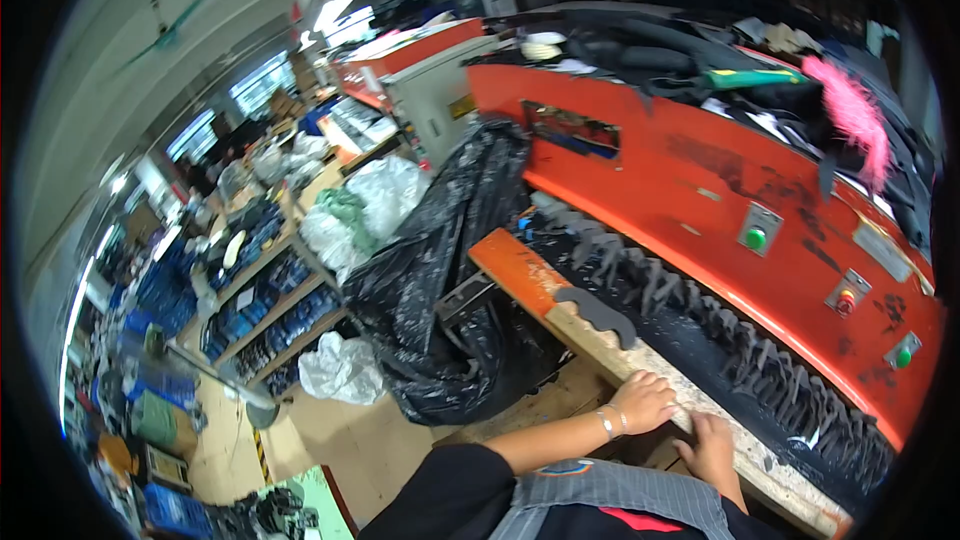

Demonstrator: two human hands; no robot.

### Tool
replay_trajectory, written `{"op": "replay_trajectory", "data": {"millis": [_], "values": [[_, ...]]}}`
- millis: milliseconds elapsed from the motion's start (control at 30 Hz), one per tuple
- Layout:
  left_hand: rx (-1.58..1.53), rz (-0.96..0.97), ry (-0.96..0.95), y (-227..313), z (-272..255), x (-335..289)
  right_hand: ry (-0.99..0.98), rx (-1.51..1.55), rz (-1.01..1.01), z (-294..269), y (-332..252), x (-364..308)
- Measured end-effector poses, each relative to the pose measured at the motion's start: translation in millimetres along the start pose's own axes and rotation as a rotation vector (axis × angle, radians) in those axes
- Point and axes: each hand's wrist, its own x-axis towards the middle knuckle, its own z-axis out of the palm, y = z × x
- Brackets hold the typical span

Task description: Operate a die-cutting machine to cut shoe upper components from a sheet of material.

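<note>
My left hand (pixel 645 402), with a bracelet at its wrist, rests on the edge of a worn wooden board (pixel 590 340). Close by, my right hand (pixel 712 448) lies lower on the same board, its thumb apart from the fingers. I see nothing held in either hand. Ahead of the left hand, a dark grey, wavy-edged cut piece (pixel 597 316) lies on the board. Behind the board, several similar dark grey pieces (pixel 690 302) stand in a long row on the black bed of a red machine (pixel 650 160).
A black plastic sheet (pixel 450 240) drapes by the machine's left end. Green buttons (pixel 757 239) and a red knob (pixel 846 304) sit on its front. Dark material and a pink fluffy duster (pixel 850 120) lie on top. Left are loaded shelves (pixel 265 310) and a white plastic bag (pixel 341 368).
</note>
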Motion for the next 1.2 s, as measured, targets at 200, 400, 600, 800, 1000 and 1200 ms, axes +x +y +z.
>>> {"op": "replay_trajectory", "data": {"millis": [200, 400, 600, 800, 1000, 1200], "values": [[0.070, -0.069, -0.117, -2.9, 7.4, 1.9, 0.074, -0.299, 0.274, 16.8, 6.2, -26.8], [0.141, -0.103, -0.115, -45.0, -1.3, 14.3, 0.081, -0.239, 0.374, 47.8, 14.3, 22.3], [0.071, -0.111, -0.065, -61.9, 7.0, 27.7, 0.099, -0.216, 0.393, 41.8, 8.7, 39.6], [-0.001, -0.142, -0.296, -73.1, -7.6, 41.3, -0.065, -0.204, 0.371, 38.8, 9.4, 42.3], [-0.196, -0.128, -0.355, -87.4, -45.6, 90.4, -0.450, 0.432, 0.321, -25.4, 21.4, 102.4], [0.004, -0.070, 0.275, -152.0, -0.6, 190.8, 0.078, 0.239, 0.044, 3.9, 89.8, 269.4]]}}
